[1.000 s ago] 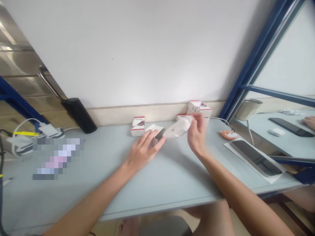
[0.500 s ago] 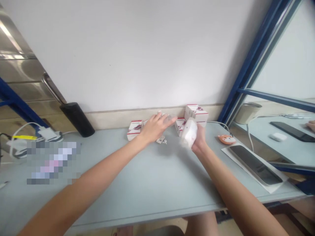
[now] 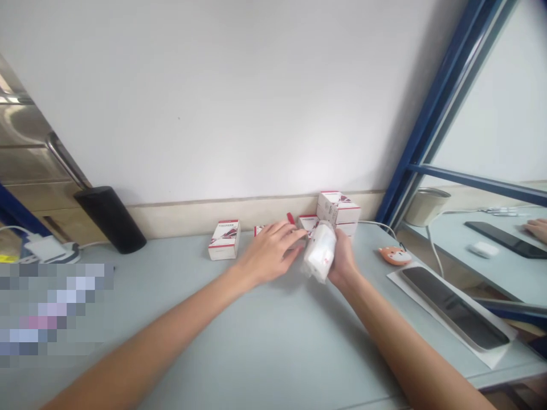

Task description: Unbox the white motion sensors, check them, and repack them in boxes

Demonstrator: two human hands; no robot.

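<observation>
White pkg [image 3: 318,253] in R hand [image 3: 344,263], near desk [image 3: 239,347] back edge.

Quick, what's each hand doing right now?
Left hand: open, fingers extended, holding nothing visible.
Right hand: closed around a white plastic-wrapped package, holding it upright.

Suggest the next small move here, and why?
Probably bring the left hand onto the white wrapped bundle to steady it. Only the right hand grips it, and it stands tilted. The left fingers are open and right beside it, just by the small red-and-white box, so they have little way to go.
</observation>
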